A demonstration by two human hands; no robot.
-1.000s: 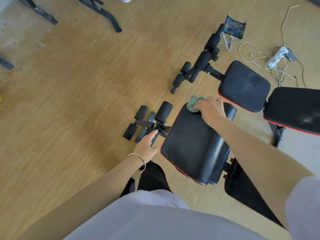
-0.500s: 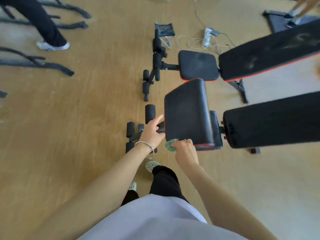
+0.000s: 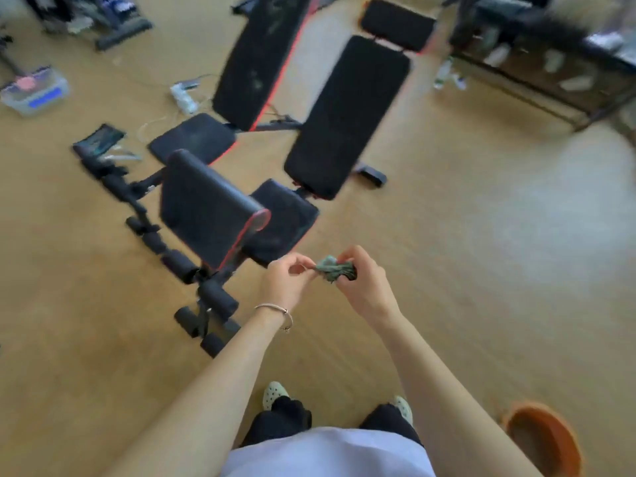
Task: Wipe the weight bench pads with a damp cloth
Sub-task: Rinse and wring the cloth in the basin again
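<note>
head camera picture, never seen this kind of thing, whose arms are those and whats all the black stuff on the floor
No machine here: the picture comes from a wide-angle camera worn on a person's head, looking down, so the two bare arms are that person's own. The left hand pinches one end of a small crumpled green cloth; the right hand grips the rest. Neither touches a bench. Ahead on the wooden floor stands a black padded weight bench with red edging, and a second black bench stands behind it. An orange round basin sits at lower right. The picture is blurred, so smaller things farther back are hard to name.
</note>
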